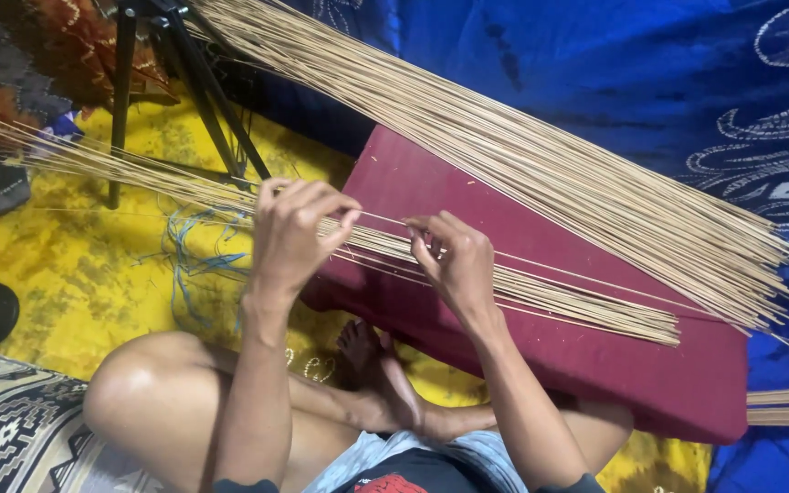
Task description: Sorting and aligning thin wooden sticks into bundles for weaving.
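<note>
My left hand (292,230) and my right hand (454,258) grip a small bundle of thin tan sticks (577,297) that lies across a maroon cushion (595,356). The left hand pinches the sticks at the cushion's left edge, fingers curled over them. Just to the right, my other hand's fingertips pinch a few of the same sticks. A much larger sheaf of the same sticks (522,155) lies diagonally across the cushion's far side, apart from both hands.
A black tripod (195,87) stands at the upper left on a yellow cloth (75,265). Loose blue string (195,260) lies on that cloth. Blue patterned fabric (687,82) covers the right. My crossed bare legs (166,393) are below the cushion.
</note>
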